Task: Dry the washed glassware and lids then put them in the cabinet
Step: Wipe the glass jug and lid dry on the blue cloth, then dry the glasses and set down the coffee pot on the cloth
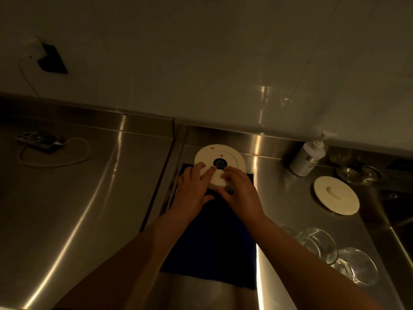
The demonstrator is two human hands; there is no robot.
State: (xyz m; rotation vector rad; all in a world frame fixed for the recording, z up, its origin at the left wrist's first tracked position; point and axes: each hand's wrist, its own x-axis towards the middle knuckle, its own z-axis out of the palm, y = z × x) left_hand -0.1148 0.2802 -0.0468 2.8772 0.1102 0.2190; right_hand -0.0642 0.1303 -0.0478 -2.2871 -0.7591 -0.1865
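A round cream lid (232, 158) with a black centre lies at the far end of a dark blue towel (214, 242) spread on the steel counter. My left hand (194, 191) rests on the lid's near left part with straight fingers. On the lid's near right edge my right hand (239, 191) has its fingers curled over the rim. A second cream lid (336, 195) lies flat to the right. Two clear glass bowls (317, 242) (357, 265) sit at the near right, and small glasses (357, 174) stand at the far right.
A white pump bottle (308, 157) stands against the back wall to the right of the lid. At the far left of the steel counter (78, 209) lies a power strip (40, 139) with a white cable. A sink edge (397, 220) shows at the right.
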